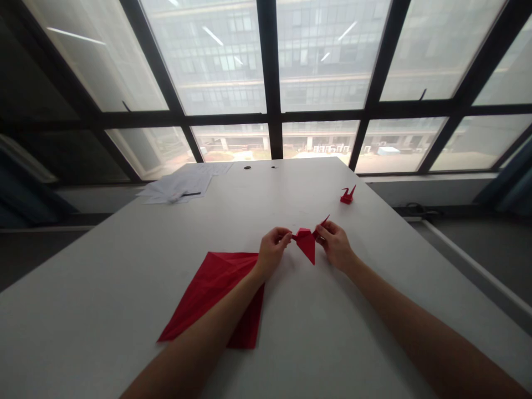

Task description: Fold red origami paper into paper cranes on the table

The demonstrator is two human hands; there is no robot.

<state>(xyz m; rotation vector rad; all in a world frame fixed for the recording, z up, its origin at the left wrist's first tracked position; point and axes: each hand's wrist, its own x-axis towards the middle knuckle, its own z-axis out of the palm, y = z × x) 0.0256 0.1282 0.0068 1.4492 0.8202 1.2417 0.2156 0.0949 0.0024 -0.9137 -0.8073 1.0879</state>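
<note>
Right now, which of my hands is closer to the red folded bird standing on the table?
Right. Your right hand is on the near side of the standing bird, slightly left; your left hand is farther off to its left.

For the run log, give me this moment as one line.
left hand: pinching folded red paper; right hand: pinching its opposite end; red sheet: on table; paper crane: beyond right hand

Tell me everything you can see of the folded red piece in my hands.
The piece looks like red paper, folded, with straight edges. A broad flap tapers to a point hanging down; a narrow spike runs out on either side. The left hand pinches one spike, the right hand the other, whose tip pokes upward. It is over the table; any contact is unclear.
</note>
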